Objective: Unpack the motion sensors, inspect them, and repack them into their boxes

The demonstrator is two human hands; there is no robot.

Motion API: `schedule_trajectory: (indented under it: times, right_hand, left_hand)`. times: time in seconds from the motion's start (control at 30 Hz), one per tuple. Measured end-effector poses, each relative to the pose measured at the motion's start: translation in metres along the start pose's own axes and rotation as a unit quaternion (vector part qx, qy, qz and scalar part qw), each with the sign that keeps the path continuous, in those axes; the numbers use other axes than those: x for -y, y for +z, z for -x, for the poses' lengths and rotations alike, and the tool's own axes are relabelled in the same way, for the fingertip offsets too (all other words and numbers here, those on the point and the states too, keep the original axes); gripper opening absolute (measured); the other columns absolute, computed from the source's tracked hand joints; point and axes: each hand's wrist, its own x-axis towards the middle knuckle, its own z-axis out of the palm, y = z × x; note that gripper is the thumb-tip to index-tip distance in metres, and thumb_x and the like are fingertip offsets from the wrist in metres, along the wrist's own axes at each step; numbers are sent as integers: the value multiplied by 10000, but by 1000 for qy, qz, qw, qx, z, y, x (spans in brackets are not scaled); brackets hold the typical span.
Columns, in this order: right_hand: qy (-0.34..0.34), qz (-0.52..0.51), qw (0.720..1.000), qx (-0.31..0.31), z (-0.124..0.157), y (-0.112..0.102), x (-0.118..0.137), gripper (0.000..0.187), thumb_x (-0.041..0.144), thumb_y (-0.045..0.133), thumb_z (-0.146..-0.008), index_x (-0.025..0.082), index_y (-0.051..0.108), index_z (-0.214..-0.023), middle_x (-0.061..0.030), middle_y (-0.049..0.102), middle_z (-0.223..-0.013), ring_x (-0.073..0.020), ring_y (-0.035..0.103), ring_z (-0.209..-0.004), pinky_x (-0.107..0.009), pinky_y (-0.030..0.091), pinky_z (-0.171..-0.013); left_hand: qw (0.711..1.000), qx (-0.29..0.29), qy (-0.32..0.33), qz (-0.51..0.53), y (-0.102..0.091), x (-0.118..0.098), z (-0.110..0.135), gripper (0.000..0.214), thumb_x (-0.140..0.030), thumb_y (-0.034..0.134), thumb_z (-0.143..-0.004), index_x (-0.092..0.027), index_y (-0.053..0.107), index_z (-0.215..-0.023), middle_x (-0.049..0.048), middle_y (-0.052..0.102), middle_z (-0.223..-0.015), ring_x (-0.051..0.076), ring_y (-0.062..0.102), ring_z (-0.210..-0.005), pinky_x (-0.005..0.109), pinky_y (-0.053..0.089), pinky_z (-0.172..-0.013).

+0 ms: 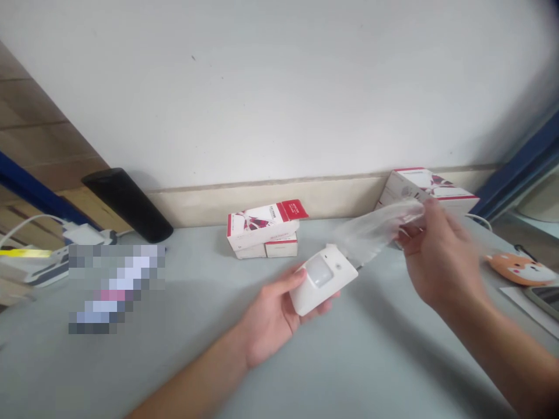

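Observation:
A white motion sensor (325,279) with a pale rectangular lens is gripped in my left hand (275,320), thumb on its front face and fingers behind it. It tilts above the grey table, near the middle of the view. My right hand (441,256) pinches a clear plastic bag (371,230) at its upper right end. The bag stretches from those fingers down to the sensor's top edge; whether it still wraps part of the sensor I cannot tell. Some of the right fingers are hidden behind the hand.
Two small red-and-white boxes (262,227) are stacked behind the sensor. Another box (432,186) stands by the wall at right. A black cylinder-like object (128,203) leans at left near a power strip (52,267). An orange animal-faced item (519,269) lies far right on the table (196,372).

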Motion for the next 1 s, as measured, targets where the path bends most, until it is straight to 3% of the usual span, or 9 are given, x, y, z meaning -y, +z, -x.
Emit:
schedule_trajectory:
  times: [0.1, 0.17, 0.3, 0.43, 0.57, 0.77, 0.87, 0.93, 1.0]
  right_hand:
    - [-15, 44, 999, -18, -5, -3, -2, 302, 517, 768, -889, 236, 669, -843, -8, 699, -824, -162, 676, -761, -275, 528, -620]
    - [4, 70, 998, 4, -5, -4, -6, 328, 549, 768, -879, 232, 681, -865, -24, 728, -871, -172, 696, -790, -274, 539, -620]
    - [100, 36, 993, 55, -4, -7, -18, 294, 496, 798, -864, 221, 693, -862, -28, 740, -940, -151, 690, -806, -244, 560, -626]
    - [194, -31, 979, 60, -5, -6, -24, 184, 381, 784, -897, 227, 693, -856, -18, 716, -938, -153, 706, -871, -229, 616, -684]
    - [230, -65, 969, 65, -8, -5, -24, 144, 342, 733, -932, 229, 690, -855, -41, 728, -1023, -180, 730, -1013, -245, 661, -815]
    - [210, -25, 970, 123, -12, -10, -26, 213, 314, 846, -824, 241, 691, -952, -41, 718, -1244, -230, 707, -1214, -312, 611, -1051]
    - [188, 84, 972, 109, -12, -13, -31, 362, 434, 763, -889, 262, 667, -1193, -79, 696, -1334, -277, 711, -1210, -430, 585, -1090]
    - [130, 222, 963, 82, -11, -13, -34, 542, 470, 694, -920, 256, 579, -1405, -126, 642, -1425, -322, 679, -1253, -522, 535, -1123]
    - [8, 349, 935, 63, -8, -11, -34, 671, 459, 671, -918, 228, 496, -1523, -165, 521, -1558, -362, 565, -1389, -577, 431, -1191]
  left_hand:
    - [1000, 9, 18, 18, 0, 0, 2, 415, -243, 655, -994, -177, 627, -1404, 135, 635, -1482, 321, 695, -1244, 392, 574, -1007]
    - [999, 18, 17, 38, 1, 0, 2, 434, -241, 648, -991, -175, 604, -1417, 143, 641, -1469, 349, 691, -1254, 425, 563, -1034]
    - [998, 10, -6, 57, 4, -1, 1, 466, -255, 641, -973, -106, 584, -1410, 198, 680, -1377, 392, 718, -1192, 451, 559, -1032]
    - [997, -32, 6, 67, 3, -5, 1, 483, -210, 658, -929, -117, 572, -1395, 201, 689, -1346, 404, 738, -1142, 435, 594, -958]
    - [995, -62, 20, 78, 2, -9, 0, 426, -182, 661, -888, -141, 613, -1309, 166, 720, -1243, 373, 772, -1028, 385, 621, -835]
    - [992, -102, 59, 39, 8, -10, 2, 263, -208, 627, -863, -160, 622, -1121, 117, 718, -1063, 230, 734, -687, 268, 507, -523]
    - [992, -100, 76, 18, 13, -10, 4, 220, -210, 615, -851, -174, 595, -1067, 95, 707, -1011, 212, 713, -640, 259, 475, -498]
    - [992, -94, 80, 11, 14, -10, 6, 207, -213, 608, -845, -185, 577, -1048, 82, 704, -996, 216, 712, -637, 261, 470, -505]
    - [993, -83, 80, 0, 15, -8, 6, 188, -228, 599, -846, -192, 563, -1027, 78, 705, -984, 229, 716, -644, 269, 468, -512]
